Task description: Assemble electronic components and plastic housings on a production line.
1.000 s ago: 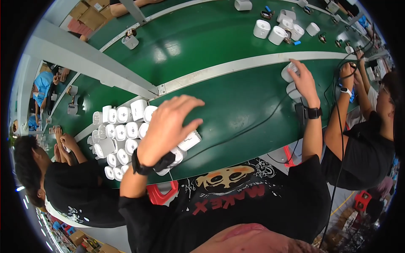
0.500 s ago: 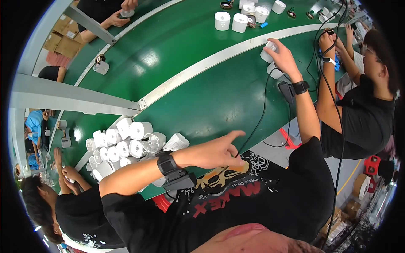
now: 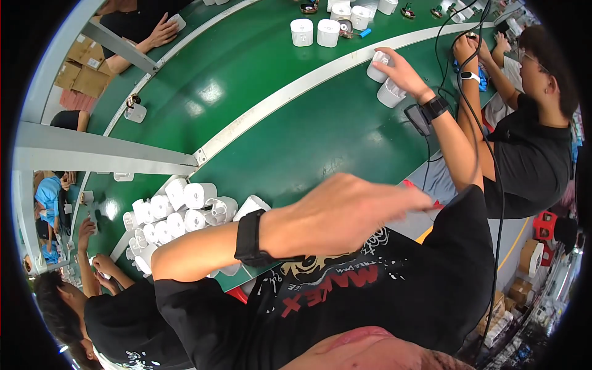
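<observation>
At the far right of the bench, my right hand (image 3: 404, 75) has its thumb and fingers on the rim of a white plastic housing (image 3: 375, 71), which stands on the green surface. A second white housing (image 3: 390, 94) stands under the wrist, its open top facing up. My left hand (image 3: 345, 213) hangs in front of my chest, back upward and blurred by motion. Its fingers stretch to the right, and I see nothing in it. To the left, several similar white housings (image 3: 198, 195) lie heaped, some on their sides.
Beyond a pale rail (image 3: 277, 97), more white housings (image 3: 302, 32) stand near a blue-handled tool (image 3: 365, 32). Black cables (image 3: 478, 111) hang at the right beside a seated co-worker (image 3: 533, 142). Another co-worker (image 3: 132, 320) sits at the left. A grey metal beam (image 3: 105, 151) crosses the left side.
My left hand has moved right and closer to the camera, and its fingers now point right. The right hand stays at the housing. The whole view has shifted slightly.
</observation>
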{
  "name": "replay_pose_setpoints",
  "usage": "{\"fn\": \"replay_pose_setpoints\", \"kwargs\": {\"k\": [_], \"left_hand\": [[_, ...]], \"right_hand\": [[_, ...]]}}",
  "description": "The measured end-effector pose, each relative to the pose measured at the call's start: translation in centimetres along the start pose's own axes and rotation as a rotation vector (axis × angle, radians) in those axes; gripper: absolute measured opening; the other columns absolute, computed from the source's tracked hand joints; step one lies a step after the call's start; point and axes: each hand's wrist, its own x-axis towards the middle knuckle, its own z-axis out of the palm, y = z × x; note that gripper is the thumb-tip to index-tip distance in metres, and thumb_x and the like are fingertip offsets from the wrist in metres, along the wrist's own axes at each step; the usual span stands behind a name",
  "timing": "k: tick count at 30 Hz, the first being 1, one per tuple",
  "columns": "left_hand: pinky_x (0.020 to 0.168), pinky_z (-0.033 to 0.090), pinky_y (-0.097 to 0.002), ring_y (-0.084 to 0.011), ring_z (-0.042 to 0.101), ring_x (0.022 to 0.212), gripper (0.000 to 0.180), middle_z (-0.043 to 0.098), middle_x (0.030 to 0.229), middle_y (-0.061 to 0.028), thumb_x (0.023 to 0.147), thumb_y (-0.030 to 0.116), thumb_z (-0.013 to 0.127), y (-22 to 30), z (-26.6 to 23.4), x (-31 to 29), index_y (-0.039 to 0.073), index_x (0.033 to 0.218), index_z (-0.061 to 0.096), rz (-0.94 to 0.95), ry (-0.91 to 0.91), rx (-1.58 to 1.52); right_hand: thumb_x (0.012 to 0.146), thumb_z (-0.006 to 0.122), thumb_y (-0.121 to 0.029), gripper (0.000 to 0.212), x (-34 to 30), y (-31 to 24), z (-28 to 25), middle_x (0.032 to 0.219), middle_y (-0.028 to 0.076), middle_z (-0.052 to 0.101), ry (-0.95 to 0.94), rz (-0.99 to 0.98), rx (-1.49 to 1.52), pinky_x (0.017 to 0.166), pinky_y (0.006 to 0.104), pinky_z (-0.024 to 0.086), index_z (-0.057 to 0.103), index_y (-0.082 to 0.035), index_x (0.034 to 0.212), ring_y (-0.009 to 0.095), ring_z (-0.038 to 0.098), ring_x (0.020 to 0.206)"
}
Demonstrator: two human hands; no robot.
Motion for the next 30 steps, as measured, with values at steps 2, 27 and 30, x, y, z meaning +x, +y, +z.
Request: {"fn": "replay_pose_setpoints", "kwargs": {"k": [2, 27, 30], "left_hand": [[0.058, 0.045, -0.0416, -0.0311, 0.057, 0.063, 0.043, 0.057, 0.078, -0.0082, 0.083, -0.002, 0.057, 0.7, 0.3, -0.1, 0.009, 0.124, 0.055, -0.004, -0.099, -0.02], [0.062, 0.053, -0.039, -0.0282, 0.062, 0.083, 0.051, 0.06, 0.091, -0.0155, 0.085, 0.041, 0.069, -4.4, 2.4, -4.7, -0.004, 0.103, 0.053, -0.515, -0.205, 0.789], [0.062, 0.053, -0.04, -0.029, 0.062, 0.084, 0.049, 0.059, 0.092, -0.0159, 0.084, 0.04, 0.071, -5.5, 1.7, -3.3, -0.003, 0.099, 0.052, -0.587, -0.231, 0.858]], "right_hand": [[0.09, 0.067, -0.044, 0.06, -0.1, 0.0, -0.1, 0.13, 0.019, 0.058, -0.009, 0.02, -0.024, 0.1, 0.0384, 0.045, 0.051, -0.01, 0.136, 0.03, 0.057, 0.12], [0.089, 0.068, -0.03, 0.051, -2.3, -2.2, -0.2, 0.136, 0.02, 0.053, 0.034, -0.215, -0.345, 0.1, 0.0405, 0.045, 0.054, -0.008, 0.133, 0.035, 0.053, 0.124], [0.087, 0.069, -0.029, 0.053, -3.8, -4.0, 0.2, 0.141, 0.019, 0.048, 0.095, -0.235, -0.422, 0.102, 0.0408, 0.044, 0.054, -0.01, 0.134, 0.036, 0.049, 0.128]]}}
